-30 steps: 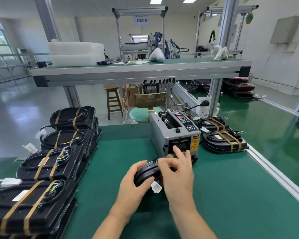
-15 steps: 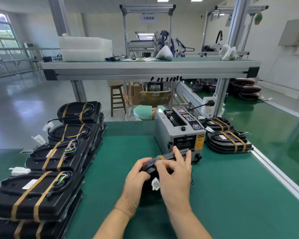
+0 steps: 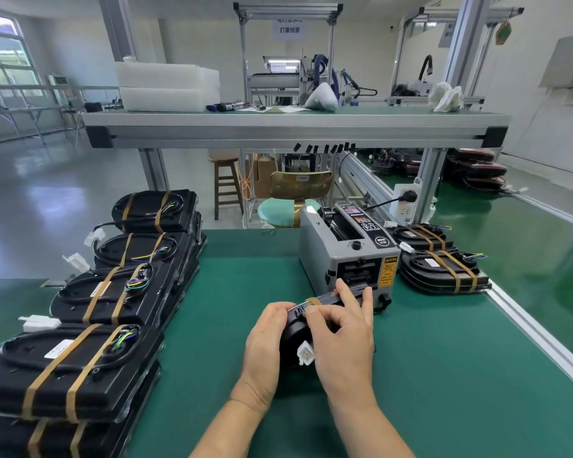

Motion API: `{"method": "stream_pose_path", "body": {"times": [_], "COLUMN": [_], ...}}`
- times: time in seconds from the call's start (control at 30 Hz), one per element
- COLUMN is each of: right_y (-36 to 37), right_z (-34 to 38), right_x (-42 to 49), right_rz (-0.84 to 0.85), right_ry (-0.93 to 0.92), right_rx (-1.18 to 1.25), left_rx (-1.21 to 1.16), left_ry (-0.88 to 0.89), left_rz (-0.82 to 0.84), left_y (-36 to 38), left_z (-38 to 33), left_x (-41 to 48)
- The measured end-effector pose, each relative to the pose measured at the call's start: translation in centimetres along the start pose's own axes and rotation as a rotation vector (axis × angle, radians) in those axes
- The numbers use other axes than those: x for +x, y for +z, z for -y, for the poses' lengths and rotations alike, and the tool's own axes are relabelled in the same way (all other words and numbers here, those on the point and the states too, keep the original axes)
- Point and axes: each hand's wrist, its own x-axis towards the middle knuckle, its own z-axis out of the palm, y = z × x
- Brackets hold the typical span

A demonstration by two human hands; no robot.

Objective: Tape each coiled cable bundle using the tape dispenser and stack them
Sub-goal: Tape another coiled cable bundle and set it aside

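I hold a black cable bundle [image 3: 293,338] tilted on edge just in front of the grey tape dispenser [image 3: 344,249]. My left hand [image 3: 265,345] grips its left side. My right hand [image 3: 343,338] lies over its top and right side, fingers pressing a strip of brown tape [image 3: 315,300] across the upper edge. A white connector [image 3: 305,354] hangs from the bundle between my hands. Most of the bundle is hidden by my hands.
Stacks of taped black bundles [image 3: 113,292] line the left of the green table [image 3: 232,325]. Two taped bundles [image 3: 444,269] lie right of the dispenser. An aluminium rail [image 3: 536,328] edges the table on the right. A raised shelf [image 3: 295,125] spans the back.
The bundle has been tipped up a little towards the dispenser, and my right fingers have slid along its top edge over the brown tape. The view has shifted slightly.
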Motion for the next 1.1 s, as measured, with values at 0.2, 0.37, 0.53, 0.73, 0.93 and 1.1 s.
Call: {"method": "stream_pose_path", "body": {"times": [0.2, 0.37, 0.53, 0.73, 0.93, 1.1], "right_y": [-0.22, -0.25, -0.23, -0.31, -0.33, -0.66], "right_z": [0.14, 0.23, 0.23, 0.23, 0.42, 0.53], "right_x": [0.03, -0.2, -0.24, -0.28, -0.43, -0.77], "right_rz": [0.026, 0.02, 0.019, 0.022, 0.022, -0.007], "right_ry": [0.0, -0.011, -0.018, -0.029, -0.041, -0.078], "right_rx": [-0.019, -0.025, -0.041, -0.066, -0.065, -0.056], "left_rx": [-0.011, 0.002, 0.015, 0.008, 0.112, 0.193], "left_ry": [0.001, 0.004, 0.021, -0.004, 0.002, 0.063], "left_rz": [-0.007, -0.009, -0.014, -0.014, -0.051, -0.049], "left_y": [0.24, 0.22, 0.22, 0.3, 0.34, 0.32], "left_z": [-0.31, -0.09, -0.07, -0.26, 0.23, 0.23], "left_x": [-0.13, -0.1, -0.08, -0.08, 0.3, 0.33]}}
